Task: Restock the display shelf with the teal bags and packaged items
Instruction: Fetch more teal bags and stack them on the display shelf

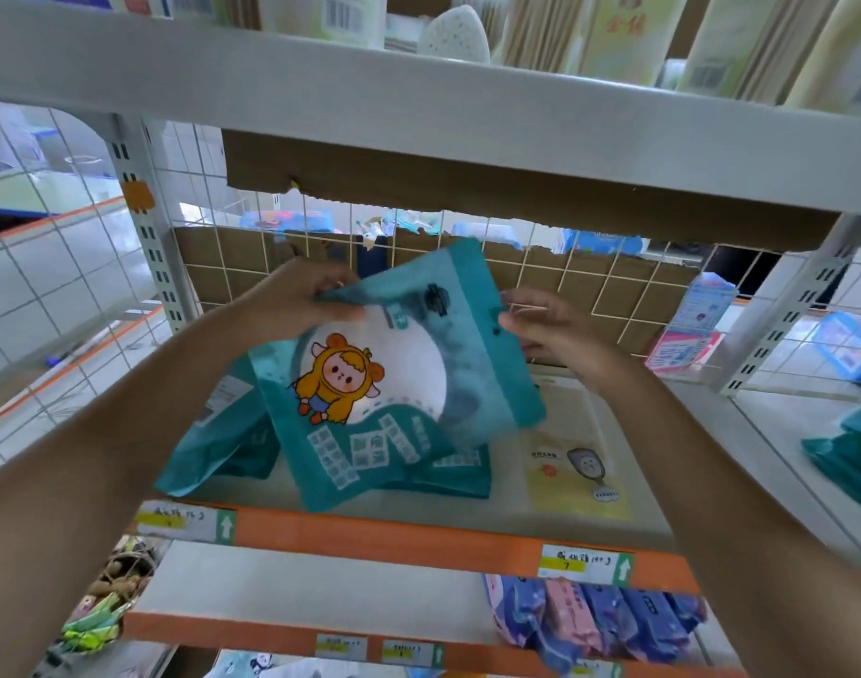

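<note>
Two hands: left hand (299,298), right hand (548,332) pinch teal bag (399,379) | long axis tilted, top toward upper-right

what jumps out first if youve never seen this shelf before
A teal bag with a yellow-hooded cartoon figure, held tilted above the middle shelf by the left hand and right hand. Under it lie more teal bags, and an orange price strip runs along the shelf front.

Two hands (296,300), one held teal bag (399,384)
</note>
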`<state>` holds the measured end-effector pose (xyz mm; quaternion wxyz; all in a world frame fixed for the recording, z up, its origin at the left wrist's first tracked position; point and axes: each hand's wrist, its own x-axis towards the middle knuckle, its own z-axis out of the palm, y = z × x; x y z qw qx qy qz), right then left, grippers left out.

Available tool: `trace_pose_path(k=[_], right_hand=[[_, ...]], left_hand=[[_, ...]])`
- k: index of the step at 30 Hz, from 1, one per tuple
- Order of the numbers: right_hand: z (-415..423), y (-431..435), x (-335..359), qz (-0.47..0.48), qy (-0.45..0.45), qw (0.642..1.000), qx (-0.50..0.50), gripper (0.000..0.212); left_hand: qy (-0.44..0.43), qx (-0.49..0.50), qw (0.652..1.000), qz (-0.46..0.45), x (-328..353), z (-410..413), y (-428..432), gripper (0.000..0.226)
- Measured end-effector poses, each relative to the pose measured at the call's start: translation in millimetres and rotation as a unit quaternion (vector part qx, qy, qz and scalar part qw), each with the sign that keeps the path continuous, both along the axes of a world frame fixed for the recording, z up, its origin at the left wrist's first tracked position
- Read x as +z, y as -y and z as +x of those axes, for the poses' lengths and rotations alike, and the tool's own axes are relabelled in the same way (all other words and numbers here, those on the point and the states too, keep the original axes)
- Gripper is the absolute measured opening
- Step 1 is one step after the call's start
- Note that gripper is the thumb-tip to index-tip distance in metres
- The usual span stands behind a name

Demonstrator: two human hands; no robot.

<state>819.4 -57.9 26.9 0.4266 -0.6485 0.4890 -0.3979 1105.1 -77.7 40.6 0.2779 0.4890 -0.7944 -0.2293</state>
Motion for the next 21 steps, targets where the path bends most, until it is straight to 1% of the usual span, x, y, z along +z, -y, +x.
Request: trace_pose_path(k=[2, 4, 5, 8, 9, 10, 13, 16, 19, 21], right_hand=[[-7, -2, -8, 0.019, -0.016, 1.0, -0.009, 0.012], [-10, -4, -18, 0.052, -0.004, 0.999, -0.006, 0.013], [-11, -5, -22, 0.068, 0.001, 0.998, 0.0, 0.021], [-6, -8, -36, 0.102, 0.015, 0.994, 0.036, 0.067], [-2, -9, -41, 0.109, 0.022, 0.993, 0.044, 0.074], [3, -9, -44, 0.114, 0.029, 0.992, 0.042, 0.072], [18, -5, -50, 0.139, 0.044, 0.989, 0.005, 0.047], [28, 2, -61, 0.168, 0.033, 0.985, -0.02, 0.043], [33, 5, -73, 0.172, 0.016, 0.983, -0.069, 0.035], [34, 6, -82, 0.172, 0.03, 0.978, -0.116, 0.039]], left_hand=[[-0.11, 0.046, 0.992, 0.036, -6, 7, 3, 0.014], [-0.19, 0.095, 0.975, 0.064, -14, 8, 4, 0.013], [-0.221, 0.119, 0.965, 0.078, -18, 7, 5, 0.009], [-0.325, 0.17, 0.918, 0.153, -34, 3, 7, 0.007], [-0.351, 0.182, 0.901, 0.182, -40, 1, 9, 0.007], [-0.365, 0.192, 0.887, 0.207, -44, -2, 9, 0.009], [-0.374, 0.228, 0.863, 0.253, -57, -15, 10, 0.019], [-0.378, 0.256, 0.846, 0.275, -67, -27, 9, 0.024], [-0.372, 0.271, 0.844, 0.274, -79, -33, 8, 0.031], [-0.344, 0.266, 0.861, 0.266, -88, -33, 7, 0.037]])
